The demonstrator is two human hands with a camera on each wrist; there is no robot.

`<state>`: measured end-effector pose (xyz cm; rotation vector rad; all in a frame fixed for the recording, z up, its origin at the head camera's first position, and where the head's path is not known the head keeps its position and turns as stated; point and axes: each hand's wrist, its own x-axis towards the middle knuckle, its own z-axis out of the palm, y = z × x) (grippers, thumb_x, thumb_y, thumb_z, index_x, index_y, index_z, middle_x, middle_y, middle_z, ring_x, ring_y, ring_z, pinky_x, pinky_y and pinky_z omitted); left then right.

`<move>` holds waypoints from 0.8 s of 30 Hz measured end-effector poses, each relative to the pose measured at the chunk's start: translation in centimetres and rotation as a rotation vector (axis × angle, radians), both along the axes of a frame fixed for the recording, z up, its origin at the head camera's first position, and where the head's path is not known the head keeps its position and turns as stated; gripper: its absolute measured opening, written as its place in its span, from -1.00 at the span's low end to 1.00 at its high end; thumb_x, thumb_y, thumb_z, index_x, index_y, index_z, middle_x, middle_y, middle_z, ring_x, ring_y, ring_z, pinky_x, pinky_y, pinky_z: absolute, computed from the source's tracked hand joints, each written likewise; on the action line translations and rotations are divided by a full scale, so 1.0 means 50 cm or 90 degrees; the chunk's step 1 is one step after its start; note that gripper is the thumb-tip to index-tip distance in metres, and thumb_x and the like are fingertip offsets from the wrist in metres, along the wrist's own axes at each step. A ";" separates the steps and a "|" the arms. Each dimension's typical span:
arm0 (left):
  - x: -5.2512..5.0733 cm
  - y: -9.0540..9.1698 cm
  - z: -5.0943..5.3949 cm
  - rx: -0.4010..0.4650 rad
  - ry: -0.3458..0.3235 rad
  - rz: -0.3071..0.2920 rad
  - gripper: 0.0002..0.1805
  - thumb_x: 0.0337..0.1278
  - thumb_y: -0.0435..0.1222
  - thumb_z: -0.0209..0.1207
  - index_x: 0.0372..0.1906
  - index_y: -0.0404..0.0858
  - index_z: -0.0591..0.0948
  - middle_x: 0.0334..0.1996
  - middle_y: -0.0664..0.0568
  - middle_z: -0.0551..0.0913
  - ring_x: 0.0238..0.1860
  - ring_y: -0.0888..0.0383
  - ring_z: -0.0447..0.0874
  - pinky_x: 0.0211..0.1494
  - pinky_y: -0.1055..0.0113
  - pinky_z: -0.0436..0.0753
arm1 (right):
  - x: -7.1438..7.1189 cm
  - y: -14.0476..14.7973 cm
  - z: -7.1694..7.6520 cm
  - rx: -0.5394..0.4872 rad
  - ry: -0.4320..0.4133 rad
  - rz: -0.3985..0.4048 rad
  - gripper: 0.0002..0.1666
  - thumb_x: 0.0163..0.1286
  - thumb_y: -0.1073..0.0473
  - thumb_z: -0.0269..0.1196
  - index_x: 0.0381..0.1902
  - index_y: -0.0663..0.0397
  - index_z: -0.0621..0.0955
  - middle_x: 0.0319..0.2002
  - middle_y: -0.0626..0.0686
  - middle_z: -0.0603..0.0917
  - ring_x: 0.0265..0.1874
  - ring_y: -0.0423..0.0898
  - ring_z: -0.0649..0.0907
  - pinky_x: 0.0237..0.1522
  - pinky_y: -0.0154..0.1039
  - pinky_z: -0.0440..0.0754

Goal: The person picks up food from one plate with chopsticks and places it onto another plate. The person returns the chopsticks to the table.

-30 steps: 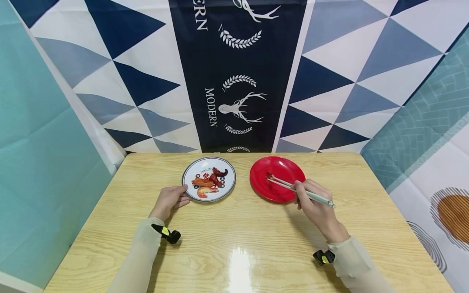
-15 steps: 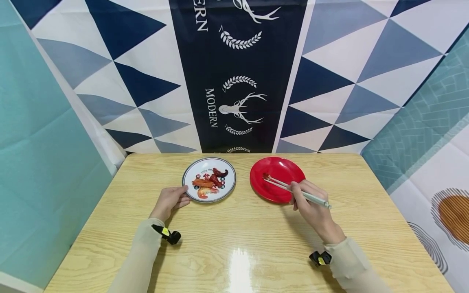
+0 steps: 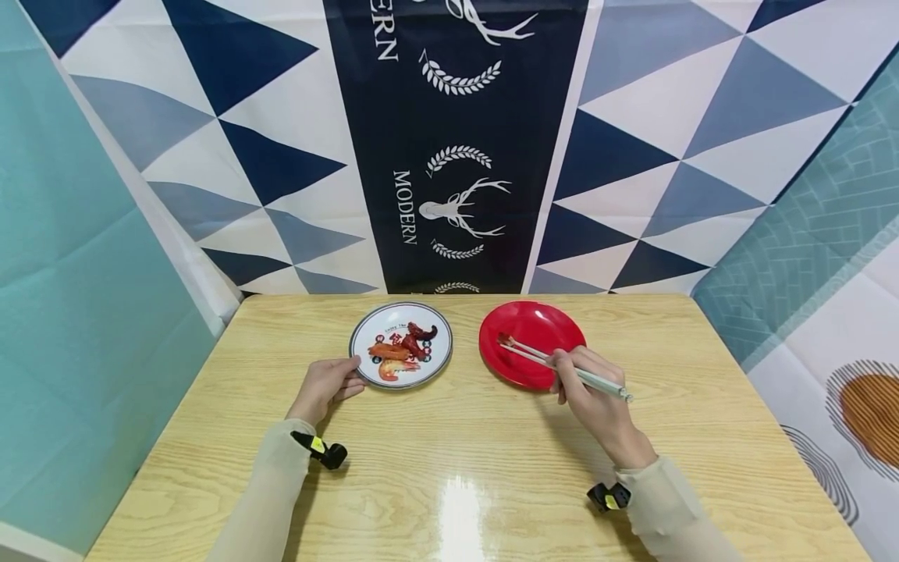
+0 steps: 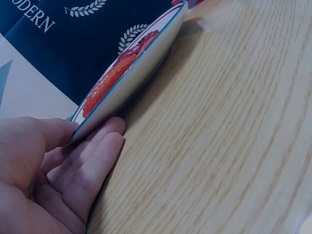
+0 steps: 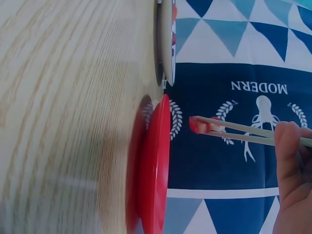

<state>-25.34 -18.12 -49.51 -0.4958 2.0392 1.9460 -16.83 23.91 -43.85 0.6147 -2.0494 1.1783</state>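
At the table's far middle lies a white plate point(image 3: 393, 315) bearing several food pieces: a shrimp point(image 3: 389, 370), an orange-brown piece point(image 3: 386, 350) and dark reddish ones point(image 3: 423, 331). My left hand point(image 3: 326, 388) pinches its left rim, thumb above and fingers beneath, as the left wrist view point(image 4: 73, 165) confirms. To the right sits a red plate point(image 3: 541, 318). Over it my right hand point(image 3: 597, 406) holds pale chopsticks point(image 3: 605, 384), whose tips grip a small red food piece point(image 5: 197, 125) with a whitish end. The right wrist view has that piece raised off the red plate.
Both plates stand near the back edge of the wooden table point(image 3: 449, 437), a small gap between them. Behind rises a patterned cloth point(image 3: 456, 117). Teal cloth point(image 3: 84, 273) hangs at the left, another patterned cloth point(image 3: 829, 312) at the right.
My right hand has shifted slightly left, carrying the chopsticks and the red food piece toward the left part of the red plate. The left hand and white plate stay put.
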 end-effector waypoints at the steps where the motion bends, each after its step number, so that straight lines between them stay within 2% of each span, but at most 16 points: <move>1: 0.000 0.000 0.000 0.000 0.000 0.000 -0.53 0.52 -0.19 0.16 0.22 -0.53 0.57 -0.50 0.03 0.75 -0.46 0.28 0.78 -0.21 0.42 0.85 | 0.001 0.000 0.001 0.000 -0.002 -0.001 -0.55 0.36 0.55 0.24 -0.59 -0.07 0.62 -0.65 -0.09 0.59 -0.73 -0.35 0.51 -0.73 -0.56 0.49; 9: -0.001 0.000 0.002 0.005 0.001 -0.006 -0.49 0.52 -0.17 0.16 0.27 -0.53 0.54 -0.49 0.04 0.74 -0.46 0.28 0.78 -0.20 0.42 0.85 | 0.004 0.001 0.007 0.005 -0.014 -0.010 -0.56 0.38 0.53 0.24 -0.56 -0.08 0.62 -0.64 -0.10 0.59 -0.72 -0.34 0.51 -0.73 -0.55 0.46; 24: 0.004 0.002 0.007 0.003 0.001 -0.003 -0.48 0.52 -0.18 0.16 0.29 -0.54 0.52 -0.49 0.04 0.75 -0.46 0.29 0.77 -0.20 0.43 0.85 | 0.004 -0.015 0.008 -0.004 -0.014 0.008 -0.59 0.37 0.53 0.25 -0.55 -0.06 0.65 -0.65 -0.10 0.60 -0.73 -0.33 0.53 -0.75 -0.54 0.46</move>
